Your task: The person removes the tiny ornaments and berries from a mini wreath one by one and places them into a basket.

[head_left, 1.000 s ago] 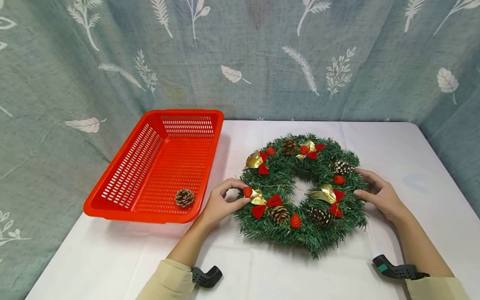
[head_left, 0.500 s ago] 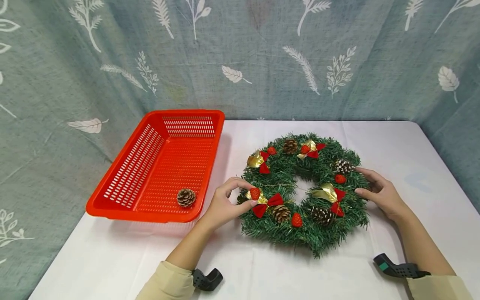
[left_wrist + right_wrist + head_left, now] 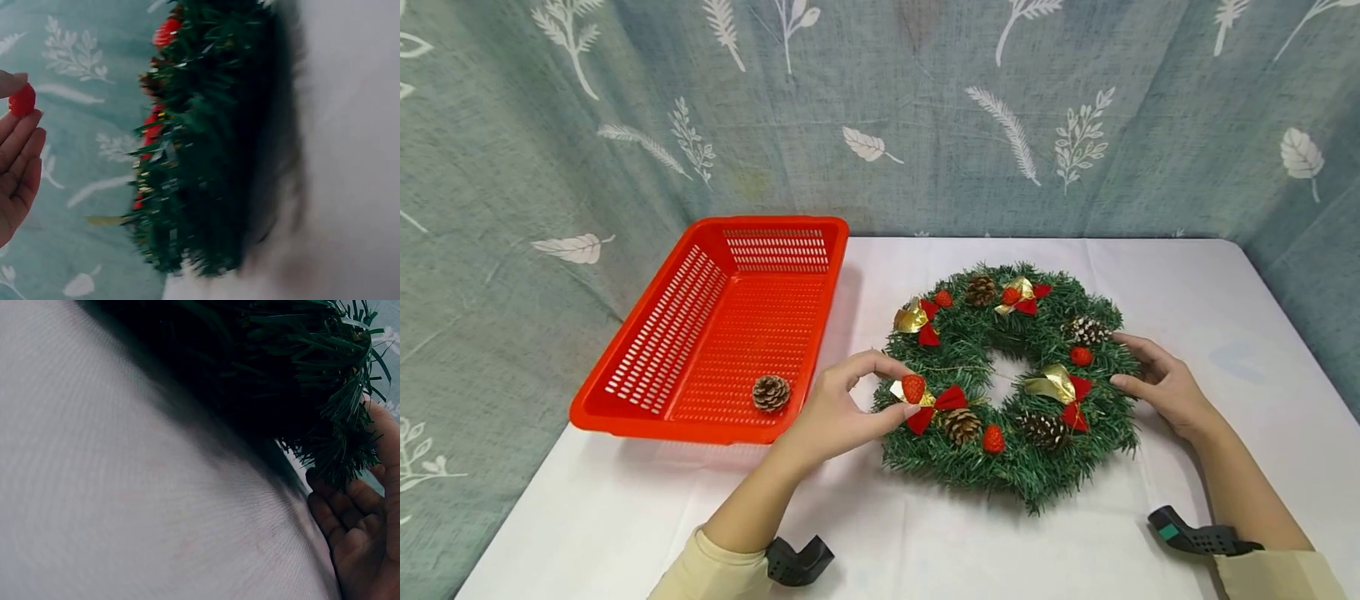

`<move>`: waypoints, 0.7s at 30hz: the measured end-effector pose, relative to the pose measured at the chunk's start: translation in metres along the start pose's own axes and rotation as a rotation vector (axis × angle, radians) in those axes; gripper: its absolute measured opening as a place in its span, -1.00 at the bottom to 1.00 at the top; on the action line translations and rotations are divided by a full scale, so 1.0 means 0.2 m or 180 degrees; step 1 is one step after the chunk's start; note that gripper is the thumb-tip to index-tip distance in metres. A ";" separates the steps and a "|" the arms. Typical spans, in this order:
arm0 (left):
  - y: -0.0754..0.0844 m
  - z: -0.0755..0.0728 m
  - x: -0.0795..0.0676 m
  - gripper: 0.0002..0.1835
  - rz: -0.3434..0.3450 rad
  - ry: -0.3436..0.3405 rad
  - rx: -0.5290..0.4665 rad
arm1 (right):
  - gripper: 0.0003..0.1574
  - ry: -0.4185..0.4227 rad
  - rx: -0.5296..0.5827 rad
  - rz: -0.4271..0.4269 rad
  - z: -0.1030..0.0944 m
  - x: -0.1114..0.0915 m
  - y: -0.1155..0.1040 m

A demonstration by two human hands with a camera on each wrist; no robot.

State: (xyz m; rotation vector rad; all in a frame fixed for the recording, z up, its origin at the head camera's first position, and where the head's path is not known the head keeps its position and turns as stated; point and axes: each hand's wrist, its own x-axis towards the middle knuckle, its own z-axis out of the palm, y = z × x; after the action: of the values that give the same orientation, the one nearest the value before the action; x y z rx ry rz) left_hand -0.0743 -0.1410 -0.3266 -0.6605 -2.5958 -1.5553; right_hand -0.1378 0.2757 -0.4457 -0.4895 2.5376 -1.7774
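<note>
My left hand (image 3: pixel 842 408) pinches a red strawberry ornament (image 3: pixel 913 389) between thumb and fingertips. The left wrist view shows this strawberry (image 3: pixel 22 100) raised clear of the green wreath (image 3: pixel 206 125), with a gap between them. Seen from the head, it overlaps a gold-and-red bow (image 3: pixel 946 402) at the wreath's left side. The wreath (image 3: pixel 1000 475) lies flat on the table, trimmed with pinecones, bows and other red strawberries. My right hand (image 3: pixel 1172 392) grips its right edge, thumb above the needles, and in the right wrist view the fingers (image 3: pixel 344 512) curl beneath.
A red plastic basket (image 3: pixel 752 433) with slotted sides stands left of the wreath, one brown pinecone (image 3: pixel 771 393) inside it. The white-covered table (image 3: pixel 955 550) meets a grey-green leaf-print curtain (image 3: pixel 925 183) at the back. Black wrist devices sit on both forearms.
My left hand has shifted right and upward with the strawberry, which now overlaps the gold bow in the head view. The right hand stays at the wreath's edge.
</note>
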 end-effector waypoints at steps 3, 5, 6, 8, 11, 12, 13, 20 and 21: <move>0.03 -0.05 0.00 -0.72 0.0174 -0.0012 0.0159 | -0.25 -0.0003 0.0007 -0.0002 0.00 0.00 0.00; 0.04 -0.08 0.00 -0.72 0.0318 -0.0001 0.0257 | -0.25 -0.0007 0.0012 0.0002 0.00 0.00 0.00; 0.05 -0.10 0.00 -0.72 0.0367 -0.0002 0.0273 | -0.25 -0.0006 0.0007 0.0004 0.00 0.00 0.00; 0.06 -0.13 -0.01 -0.71 0.0349 0.0021 0.0351 | -0.25 -0.0001 0.0023 0.0004 0.00 0.00 0.01; 0.10 -0.19 -0.01 -0.71 0.0182 0.0052 0.0472 | -0.25 0.0005 0.0021 0.0003 0.00 0.00 0.01; 0.11 -0.21 -0.01 -0.71 0.0118 0.0069 0.0517 | -0.25 0.0006 0.0022 0.0003 0.00 0.00 0.01; 0.12 -0.23 -0.01 -0.72 0.0045 0.0085 0.0562 | -0.25 0.0004 0.0037 0.0002 0.00 0.00 0.01; 0.19 -0.35 0.01 -0.76 -0.0244 0.0123 0.0795 | -0.25 0.0012 0.0114 -0.0052 0.01 0.00 0.01; 0.20 -0.37 0.02 -0.76 -0.0263 0.0116 0.0827 | -0.25 0.0015 0.0117 -0.0059 0.00 0.00 0.01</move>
State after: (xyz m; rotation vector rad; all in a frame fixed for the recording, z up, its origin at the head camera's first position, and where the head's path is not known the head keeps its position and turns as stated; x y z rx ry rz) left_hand -0.0748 -0.1861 -0.2556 -0.5034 -2.7611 -1.2027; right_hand -0.1389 0.2752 -0.4475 -0.5101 2.5067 -1.8300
